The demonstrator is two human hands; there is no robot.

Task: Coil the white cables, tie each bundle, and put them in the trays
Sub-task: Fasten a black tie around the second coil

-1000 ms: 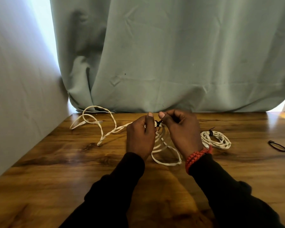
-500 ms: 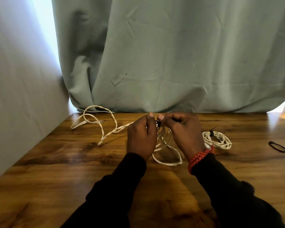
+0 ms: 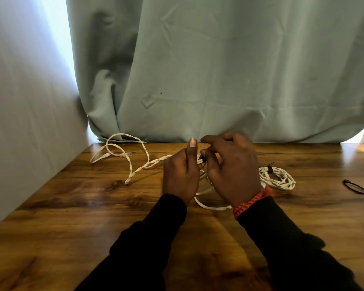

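While the loose tail of the white cable (image 3: 135,164) lies uncoiled at the left as before, the left hand (image 3: 180,177) keeps its grip on the coil, thumb now raised. The right hand (image 3: 232,171) has lifted and spread its outer fingers since a moment ago, pinching the black tie (image 3: 202,159); I judge the tying is in progress. A tied bundle (image 3: 278,178) rests at the right, a spare band (image 3: 354,186) beyond. No trays are visible.

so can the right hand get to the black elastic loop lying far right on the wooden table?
Probably yes: the black elastic loop lies bare on the table, but the right hand would first have to release the black tie.
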